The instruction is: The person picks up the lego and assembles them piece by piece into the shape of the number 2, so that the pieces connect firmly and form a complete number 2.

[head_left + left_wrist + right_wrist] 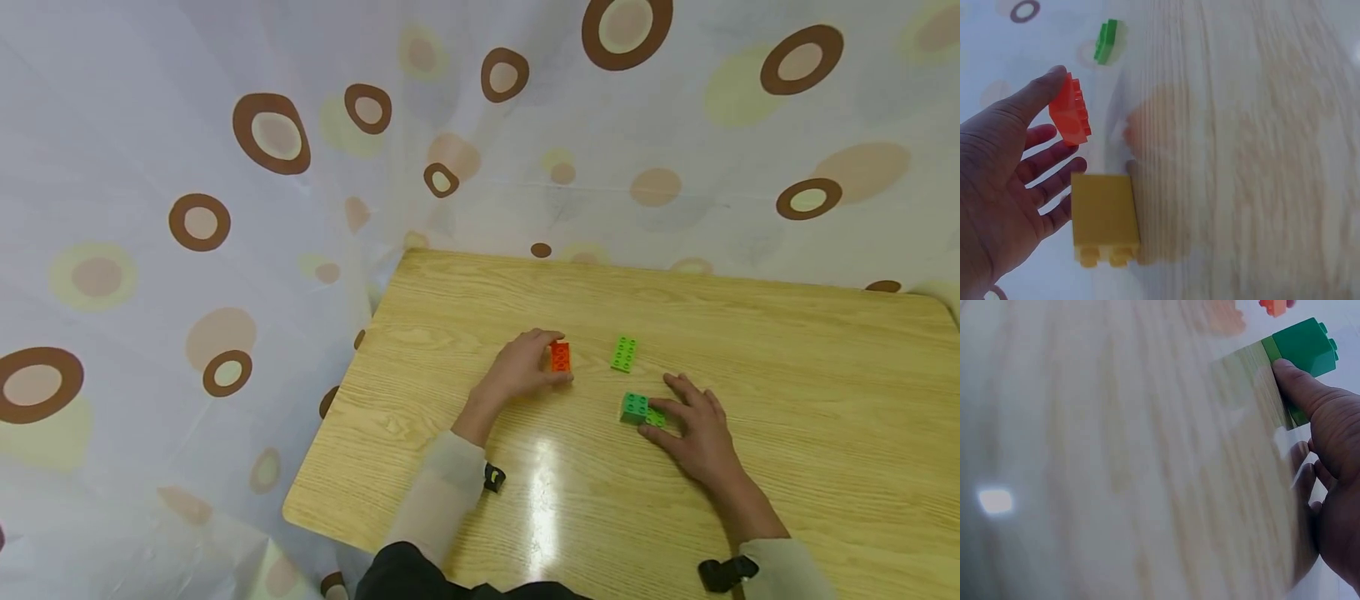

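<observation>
Left hand: the left hand (521, 364) is over the left half of the bench (825, 400), its fingers narrowed on the orange brick (561, 357), thumb at one end and index finger at the other; the remaining fingers are loosely bent.
Orange brick: between left thumb and index finger, left of the bench's middle and well in from the far-left corner; whether it touches the bench cannot be told.
Yellow block: the left wrist view shows the yellow block (1105, 209) just beside the left hand's lower fingers, with studs on one end; its place relative to the bench edges cannot be told.
Right hand: the right hand (703, 437) pinches the light green base brick (656, 418) between thumb and index finger; the other fingers extend toward the far edge.
Stacked pair: the dark green brick (634, 407) sits on the left end of the light green base brick; the pair is farther from the bench's far edge than the orange brick.
Loose brick: the loose light green brick (624, 354), studs up, lies between the orange brick and the stacked pair, apart from both hands.
Backdrop: a patterned sheet (450, 108) hangs along the far and left edges of the bench.
</observation>
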The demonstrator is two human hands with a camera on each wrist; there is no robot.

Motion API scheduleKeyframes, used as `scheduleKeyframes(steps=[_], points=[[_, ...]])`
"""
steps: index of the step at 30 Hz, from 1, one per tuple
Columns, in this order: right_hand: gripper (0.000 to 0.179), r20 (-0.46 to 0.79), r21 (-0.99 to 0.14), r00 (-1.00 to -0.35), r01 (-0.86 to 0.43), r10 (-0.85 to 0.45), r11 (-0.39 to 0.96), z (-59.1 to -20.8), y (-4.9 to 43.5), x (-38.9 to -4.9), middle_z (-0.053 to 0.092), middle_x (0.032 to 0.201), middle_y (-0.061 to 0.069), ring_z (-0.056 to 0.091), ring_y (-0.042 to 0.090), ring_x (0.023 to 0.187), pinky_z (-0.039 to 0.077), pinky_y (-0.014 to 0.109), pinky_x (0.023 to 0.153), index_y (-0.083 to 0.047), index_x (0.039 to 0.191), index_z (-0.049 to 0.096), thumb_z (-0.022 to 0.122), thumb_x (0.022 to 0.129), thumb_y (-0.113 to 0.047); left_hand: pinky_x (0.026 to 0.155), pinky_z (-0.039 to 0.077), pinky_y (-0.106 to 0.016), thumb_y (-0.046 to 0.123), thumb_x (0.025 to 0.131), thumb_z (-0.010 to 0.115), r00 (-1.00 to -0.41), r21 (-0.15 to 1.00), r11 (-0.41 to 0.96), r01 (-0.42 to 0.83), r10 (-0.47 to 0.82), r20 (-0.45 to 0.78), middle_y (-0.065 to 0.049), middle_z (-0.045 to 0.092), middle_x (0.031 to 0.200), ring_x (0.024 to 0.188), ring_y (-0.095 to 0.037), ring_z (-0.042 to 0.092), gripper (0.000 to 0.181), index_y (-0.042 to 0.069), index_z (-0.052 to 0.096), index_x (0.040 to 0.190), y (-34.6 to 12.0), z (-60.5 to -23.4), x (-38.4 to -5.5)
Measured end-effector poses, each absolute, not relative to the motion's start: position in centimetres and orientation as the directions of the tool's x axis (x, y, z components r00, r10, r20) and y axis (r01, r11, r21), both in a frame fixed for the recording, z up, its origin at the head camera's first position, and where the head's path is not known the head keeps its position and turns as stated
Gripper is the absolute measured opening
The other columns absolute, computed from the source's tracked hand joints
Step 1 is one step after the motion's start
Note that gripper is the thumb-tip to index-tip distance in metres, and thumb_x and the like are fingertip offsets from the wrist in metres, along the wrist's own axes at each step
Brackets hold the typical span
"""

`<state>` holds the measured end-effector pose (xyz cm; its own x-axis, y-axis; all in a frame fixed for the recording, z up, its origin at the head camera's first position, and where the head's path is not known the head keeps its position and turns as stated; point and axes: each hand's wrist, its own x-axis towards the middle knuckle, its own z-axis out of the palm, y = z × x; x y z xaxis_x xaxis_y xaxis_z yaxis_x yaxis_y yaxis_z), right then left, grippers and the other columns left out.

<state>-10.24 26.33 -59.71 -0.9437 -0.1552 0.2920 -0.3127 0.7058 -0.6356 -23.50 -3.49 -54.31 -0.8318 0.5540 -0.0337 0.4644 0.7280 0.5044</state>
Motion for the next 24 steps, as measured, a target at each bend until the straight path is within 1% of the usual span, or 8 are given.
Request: scheduleKeyframes(steps=[5,8,13,17,21,24], points=[[0.043,0.284,-0.638,-0.947,-0.304,-0.151,0.708,-59.6,26.4,-10.1,0.041,0.148,0.024,0.028,0.046,0.142,0.005,0.059,0.116,-0.006,0.117,0.07,0.083,0.082,-0.026,0.108,0.04,-0.039,0.058,0.088,0.067,-0.805,0.494,0.708,0.505,0.593,-0.027,0.005,0.05,0.145,0.133,-0.017,0.046,0.071,0.023,0.047,0.147,-1.7,-53.7,-22.7],[0.043,0.287,-0.624,-0.946,-0.306,-0.153,0.719,-59.6,26.3,-10.2,0.042,0.148,0.024,0.028,0.046,0.142,0.006,0.06,0.116,-0.005,0.117,0.07,0.083,0.082,-0.027,0.109,0.039,-0.038,0.059,0.088,0.067,-0.787,0.484,0.703,0.52,0.616,-0.049,0.007,0.049,0.145,0.135,-0.016,0.045,0.071,0.024,0.047,0.147,-0.5,-53.6,-22.3],[0.045,0.299,-0.608,-0.942,-0.311,-0.153,0.73,-59.6,26.3,-10.4,0.043,0.147,0.026,0.028,0.045,0.142,0.008,0.061,0.116,-0.005,0.117,0.071,0.083,0.081,-0.029,0.107,0.041,-0.037,0.059,0.087,0.068,-0.752,0.407,0.711,0.574,0.654,-0.082,0.006,0.05,0.144,0.131,-0.016,0.048,0.073,0.026,0.046,0.148,1.4,-54.0,-21.3],[0.046,0.306,-0.607,-0.939,-0.318,-0.155,0.728,-59.8,26.3,-10.5,0.043,0.147,0.026,0.027,0.044,0.143,0.009,0.062,0.115,-0.005,0.119,0.07,0.083,0.081,-0.028,0.104,0.042,-0.037,0.056,0.087,0.07,-0.734,0.35,0.708,0.614,0.675,-0.077,0.007,0.05,0.141,0.127,-0.014,0.049,0.071,0.026,0.046,0.147,2.3,-54.7,-20.6],[0.046,0.308,-0.608,-0.939,-0.317,-0.151,0.728,-59.8,26.5,-10.5,0.042,0.147,0.026,0.027,0.044,0.143,0.008,0.061,0.116,-0.005,0.119,0.07,0.083,0.081,-0.027,0.105,0.041,-0.034,0.054,0.086,0.072,-0.72,0.35,0.69,0.634,0.691,-0.058,0.008,0.047,0.142,0.127,-0.011,0.047,0.072,0.026,0.046,0.147,2.7,-55.3,-20.3],[0.046,0.309,-0.612,-0.939,-0.316,-0.149,0.725,-59.8,26.6,-10.4,0.042,0.147,0.026,0.027,0.044,0.143,0.008,0.061,0.116,-0.005,0.119,0.07,0.083,0.081,-0.026,0.107,0.04,-0.032,0.055,0.085,0.073,-0.713,0.391,0.672,0.629,0.699,-0.053,0.008,0.045,0.143,0.129,-0.011,0.046,0.077,0.026,0.042,0.149,2.6,-55.5,-20.3]])
